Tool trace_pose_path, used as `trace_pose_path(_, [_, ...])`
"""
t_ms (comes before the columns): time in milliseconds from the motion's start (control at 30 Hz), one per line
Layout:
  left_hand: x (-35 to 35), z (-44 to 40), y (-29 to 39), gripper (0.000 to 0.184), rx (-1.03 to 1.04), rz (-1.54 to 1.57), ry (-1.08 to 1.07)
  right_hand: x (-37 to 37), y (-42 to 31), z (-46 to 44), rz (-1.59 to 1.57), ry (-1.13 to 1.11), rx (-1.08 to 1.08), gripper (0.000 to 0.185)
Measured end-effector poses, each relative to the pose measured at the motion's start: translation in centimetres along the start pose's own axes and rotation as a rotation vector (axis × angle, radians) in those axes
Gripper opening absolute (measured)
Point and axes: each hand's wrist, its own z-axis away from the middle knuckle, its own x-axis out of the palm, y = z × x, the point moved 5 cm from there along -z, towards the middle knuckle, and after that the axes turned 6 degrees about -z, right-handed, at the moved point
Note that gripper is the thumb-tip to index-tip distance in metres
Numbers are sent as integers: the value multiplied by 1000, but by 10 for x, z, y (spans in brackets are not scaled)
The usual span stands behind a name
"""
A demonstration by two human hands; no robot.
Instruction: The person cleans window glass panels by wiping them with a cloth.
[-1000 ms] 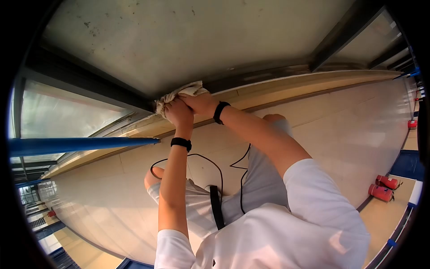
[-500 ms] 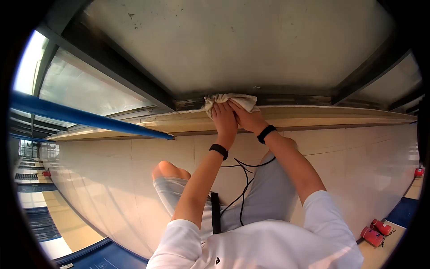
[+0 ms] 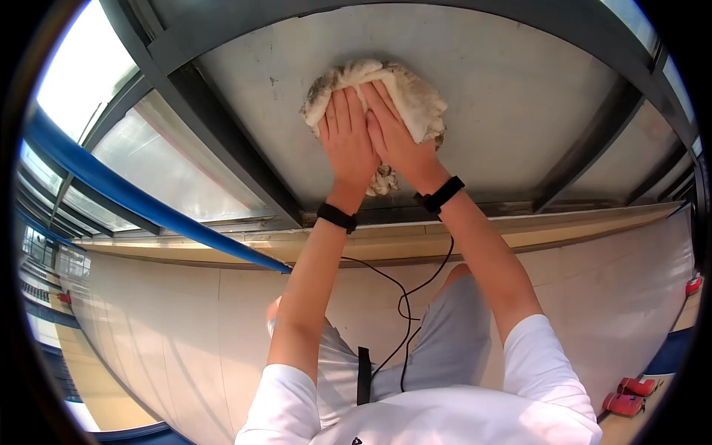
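A whitish rag (image 3: 421, 104) with grey dirt stains is spread against a dull, greyish window pane (image 3: 512, 96). My left hand (image 3: 347, 141) holds it to the pane with the fingers extended over it. Right beside it, thumbs close together, my right hand (image 3: 400, 141) presses on the same rag. Part of the cloth hangs in folds below my wrists. Both palms are hidden from view.
Dark metal framing (image 3: 222, 133) surrounds the pane, with a ledge (image 3: 512, 225) below. A blue pipe (image 3: 163, 211) slants in from the left. A black cable (image 3: 404, 311) dangles before my legs. Red fire extinguishers (image 3: 623, 404) stand at lower right on the tiled floor (image 3: 200, 319).
Both hands have moved up from the frame's lower edge onto the middle of the pane, taking the rag along. The rag is now spread wider, and the view has tilted upward.
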Motion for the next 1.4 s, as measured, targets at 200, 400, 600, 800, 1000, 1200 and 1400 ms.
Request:
trace_pose_path(200, [-21,-73,2,56,191,-34,203,-19,5,-52,-40,177,-71,47])
trace_pose_path(400, [16,-6,11,52,166,-58,24,-1,26,22,32,80,66,46])
trace_pose_path(600, [84,126,36,51,121,-41,-599,-2,52,143,114,-196,296,42])
trace_pose_path(800, [91,130,93,59,6,-13,-478,-29,83,162,-95,-253,403,48])
trace_pose_path(1000, [73,-21,164,57,114,33,-170,-109,128,57,-53,117,259,47])
trace_pose_path(1200, [62,-77,187,52,253,-122,77,-151,137,13,-67,201,178,47])
trace_pose_path(1400, [81,-22,172,47,308,-121,-1,-111,138,79,-89,231,385,46])
